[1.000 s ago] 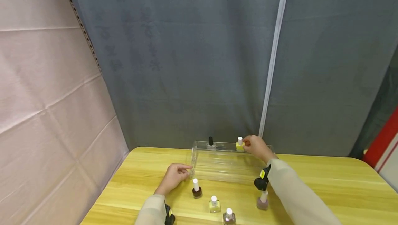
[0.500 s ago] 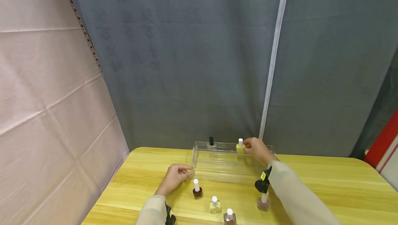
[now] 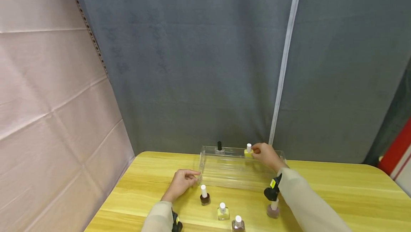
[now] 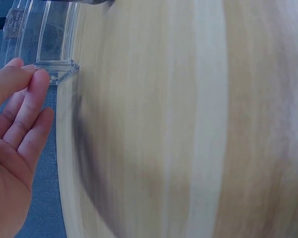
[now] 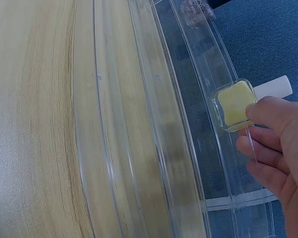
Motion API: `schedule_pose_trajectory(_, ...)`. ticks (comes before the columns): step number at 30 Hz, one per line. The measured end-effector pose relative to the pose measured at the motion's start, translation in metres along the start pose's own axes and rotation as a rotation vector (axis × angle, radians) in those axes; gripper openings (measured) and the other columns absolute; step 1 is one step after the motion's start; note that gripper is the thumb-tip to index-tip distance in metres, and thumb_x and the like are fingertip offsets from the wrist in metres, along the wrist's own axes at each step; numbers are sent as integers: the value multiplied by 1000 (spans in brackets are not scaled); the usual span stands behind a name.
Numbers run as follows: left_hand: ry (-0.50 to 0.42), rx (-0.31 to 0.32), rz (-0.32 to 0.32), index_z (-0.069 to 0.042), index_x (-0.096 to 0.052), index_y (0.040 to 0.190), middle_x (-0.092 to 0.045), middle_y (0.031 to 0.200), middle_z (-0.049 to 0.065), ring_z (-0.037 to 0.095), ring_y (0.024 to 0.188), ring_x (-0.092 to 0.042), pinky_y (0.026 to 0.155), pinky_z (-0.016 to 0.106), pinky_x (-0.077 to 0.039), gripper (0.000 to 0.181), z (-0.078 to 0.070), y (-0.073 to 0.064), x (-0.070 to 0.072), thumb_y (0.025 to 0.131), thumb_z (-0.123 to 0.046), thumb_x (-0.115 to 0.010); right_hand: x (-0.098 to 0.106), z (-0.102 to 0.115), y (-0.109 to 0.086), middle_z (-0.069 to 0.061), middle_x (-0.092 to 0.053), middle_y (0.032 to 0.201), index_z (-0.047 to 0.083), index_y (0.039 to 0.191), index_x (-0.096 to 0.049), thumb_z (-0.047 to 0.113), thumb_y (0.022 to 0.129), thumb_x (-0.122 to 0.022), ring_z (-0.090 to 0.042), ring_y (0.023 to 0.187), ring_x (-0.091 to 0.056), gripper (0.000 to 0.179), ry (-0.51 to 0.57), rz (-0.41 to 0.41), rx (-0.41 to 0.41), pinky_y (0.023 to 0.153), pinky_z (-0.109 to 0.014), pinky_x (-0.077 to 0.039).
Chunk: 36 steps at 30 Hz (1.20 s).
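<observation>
Yellow bottle (image 3: 247,153) stands upright at the head view's one o'clock on the clear rack (image 3: 237,171), pinched by the right hand (image 3: 265,155); the left hand (image 3: 181,182) pinches the rack's nine-o'clock end; a black-capped bottle (image 3: 219,148) stands at ten.

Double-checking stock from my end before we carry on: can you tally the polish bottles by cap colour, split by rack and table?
Black-capped bottle, at the clear rack: 1
White-capped yellow bottle, at the rack, touched by the right hand: 1
White-capped bottles, on the table: 4
Total: 6
</observation>
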<state>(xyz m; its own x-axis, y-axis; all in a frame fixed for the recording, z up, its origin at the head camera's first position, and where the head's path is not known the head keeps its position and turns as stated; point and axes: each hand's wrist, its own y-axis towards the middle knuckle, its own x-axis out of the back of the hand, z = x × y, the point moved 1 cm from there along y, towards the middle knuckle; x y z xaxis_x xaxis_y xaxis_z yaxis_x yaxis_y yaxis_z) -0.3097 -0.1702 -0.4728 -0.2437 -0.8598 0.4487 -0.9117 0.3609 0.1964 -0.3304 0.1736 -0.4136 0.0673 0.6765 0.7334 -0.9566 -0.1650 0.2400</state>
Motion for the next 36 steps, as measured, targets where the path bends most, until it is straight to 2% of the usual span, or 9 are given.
schedule_pose_trajectory(7, 10, 13, -5, 6, -67, 107, -66, 81, 19, 34, 68, -61, 50, 20, -43, 24, -2, -1, -1, 84, 5, -62, 0, -2, -1, -17, -64, 95, -10, 104, -64, -1, 82, -65, -27, 86, -61, 24, 19, -1, -8, 75, -39, -52)
schedule_pose_trajectory(14, -7, 3, 7, 11, -65, 107, -64, 81, 26, 44, 69, -59, 48, 22, -42, 24, 1, 2, -3, 84, 10, -59, 3, -2, -3, -18, -65, 96, -11, 104, -63, -2, 82, -64, -29, 86, -61, 24, 33, 2, -5, 73, -39, -53)
schedule_pose_trajectory(20, 23, -8, 1, 6, -67, 107, -66, 79, 18, 34, 66, -61, 50, 22, -44, 23, -1, 3, -2, 84, 5, -62, 9, -1, -3, -18, -65, 97, -11, 105, -63, 0, 84, -63, -29, 87, -62, 23, 53, 11, 13, 72, -38, -53)
schedule_pose_trajectory(28, 32, -22, 5, 4, -67, 107, -66, 79, 17, 32, 65, -60, 50, 23, -44, 23, -1, 4, -2, 84, 3, -63, 18, 2, -10, -17, -64, 101, -8, 108, -63, 3, 86, -63, -30, 90, -61, 25, 31, 11, 1, 74, -38, -53)
schedule_pose_trajectory(32, 36, -7, 3, 6, -67, 107, -65, 80, 19, 33, 67, -61, 51, 27, -47, 23, -6, 1, -2, 84, 5, -61, 22, 4, -15, -18, -64, 103, -8, 111, -61, 4, 87, -63, -30, 92, -61, 27, 36, 21, 0, 75, -38, -52)
schedule_pose_trajectory(36, 32, -18, 2, 11, -64, 106, -63, 81, 25, 38, 68, -60, 53, 35, -50, 23, -21, -3, -2, 83, 10, -59, 27, 7, -20, -19, -64, 103, -9, 111, -61, 5, 86, -63, -30, 92, -62, 28, 24, 21, 28, 75, -38, -53)
